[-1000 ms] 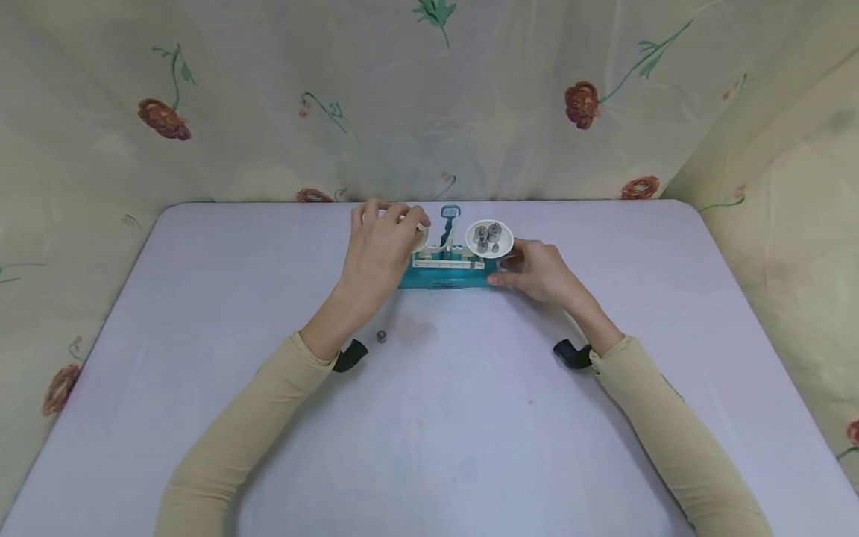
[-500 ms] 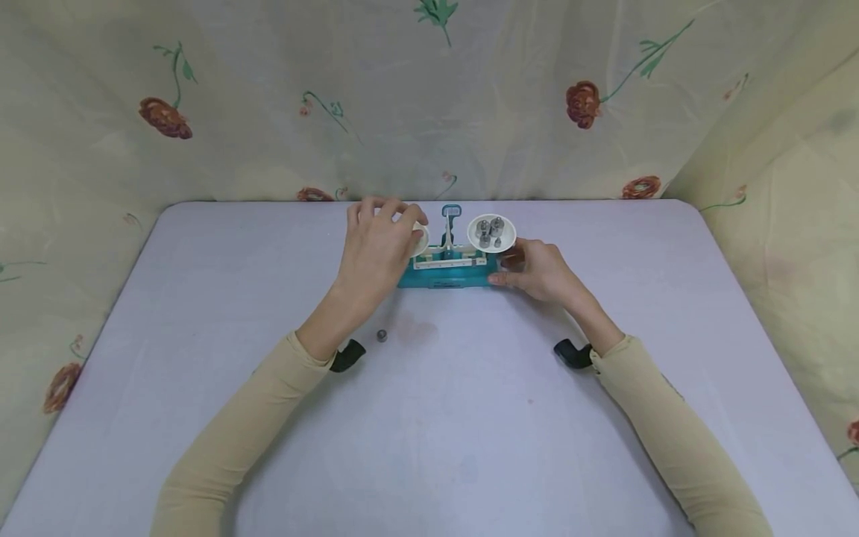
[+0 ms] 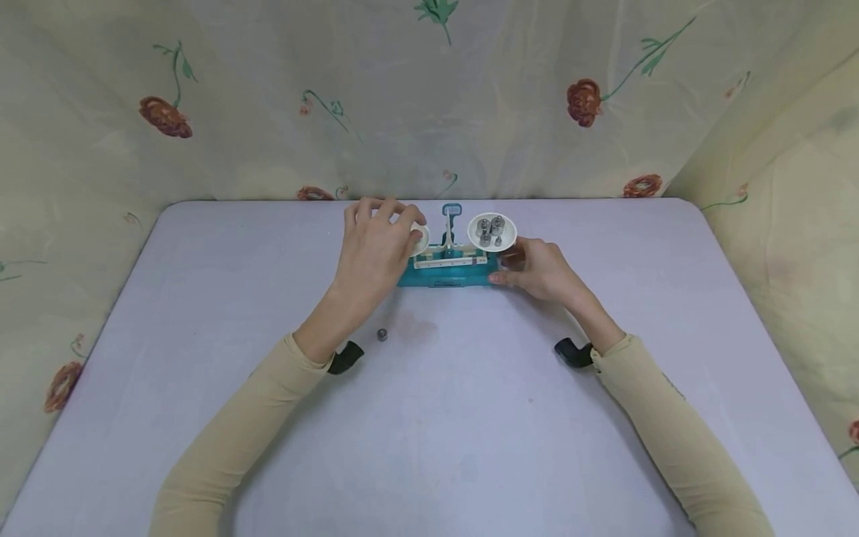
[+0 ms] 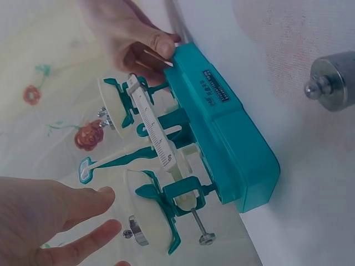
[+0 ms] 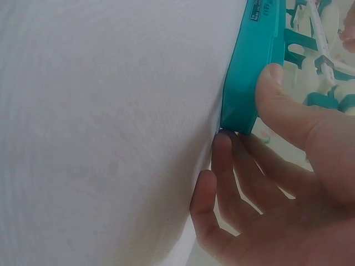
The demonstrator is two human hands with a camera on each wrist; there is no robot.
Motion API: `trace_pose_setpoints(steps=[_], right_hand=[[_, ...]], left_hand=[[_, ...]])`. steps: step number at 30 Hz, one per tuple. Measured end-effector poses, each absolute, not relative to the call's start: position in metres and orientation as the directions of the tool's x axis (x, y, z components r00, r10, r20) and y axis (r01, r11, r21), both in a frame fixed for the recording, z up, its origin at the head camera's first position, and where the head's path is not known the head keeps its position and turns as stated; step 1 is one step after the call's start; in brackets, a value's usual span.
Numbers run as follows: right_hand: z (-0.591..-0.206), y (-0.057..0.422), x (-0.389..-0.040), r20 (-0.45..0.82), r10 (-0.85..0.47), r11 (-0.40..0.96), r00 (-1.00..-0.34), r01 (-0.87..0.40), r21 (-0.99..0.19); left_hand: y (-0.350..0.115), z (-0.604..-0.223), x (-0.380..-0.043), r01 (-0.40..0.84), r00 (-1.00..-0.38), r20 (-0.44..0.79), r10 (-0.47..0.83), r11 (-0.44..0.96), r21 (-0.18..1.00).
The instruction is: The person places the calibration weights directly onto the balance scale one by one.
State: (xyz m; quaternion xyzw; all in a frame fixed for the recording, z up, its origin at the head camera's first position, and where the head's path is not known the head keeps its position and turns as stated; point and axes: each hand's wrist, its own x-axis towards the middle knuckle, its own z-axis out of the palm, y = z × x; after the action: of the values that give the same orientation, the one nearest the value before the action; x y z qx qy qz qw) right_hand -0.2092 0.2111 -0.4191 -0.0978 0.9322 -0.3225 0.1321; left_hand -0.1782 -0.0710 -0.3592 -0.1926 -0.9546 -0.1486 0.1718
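A teal balance scale (image 3: 446, 278) with two white pans stands near the table's far edge. My left hand (image 3: 374, 250) hovers over the left pan (image 3: 422, 242); in the left wrist view, its thumb and fingertips are spread just clear of a metal weight (image 4: 137, 231) standing on that pan. Several metal weights (image 3: 485, 239) sit in the right pan (image 3: 511, 233). My right hand (image 3: 542, 272) grips the right end of the scale's base, thumb (image 5: 270, 91) on the upper front edge and other fingers bent against its end, below that pan.
One loose metal weight (image 3: 382, 335) stands on the white-covered table (image 3: 456, 432), in front of the scale and right of my left wrist. Black wrist-worn pieces (image 3: 573, 353) protrude from both sleeves. A flowered curtain (image 3: 403, 112) hangs behind the table's far edge.
My left hand has shifted slightly left, uncovering more of the left pan. The right pan sits a little higher than a second ago. My right hand keeps its hold on the base.
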Motion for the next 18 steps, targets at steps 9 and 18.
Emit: trace_pose_setpoints(steps=[9,18], right_hand=[[-0.4189,0.2113,-0.2097,-0.188,-0.266,0.777,-0.946,-0.095,-0.622],[-0.418,0.2112,-0.2097,-0.191,-0.269,0.777,-0.944,-0.096,-0.622]], left_hand=[[-0.0719,-0.3573,-0.1745,0.419,-0.868,0.378,0.322,0.884,0.209],[-0.0743,-0.3569,-0.1684,0.401,-0.882,0.35,0.316,0.893,0.205]])
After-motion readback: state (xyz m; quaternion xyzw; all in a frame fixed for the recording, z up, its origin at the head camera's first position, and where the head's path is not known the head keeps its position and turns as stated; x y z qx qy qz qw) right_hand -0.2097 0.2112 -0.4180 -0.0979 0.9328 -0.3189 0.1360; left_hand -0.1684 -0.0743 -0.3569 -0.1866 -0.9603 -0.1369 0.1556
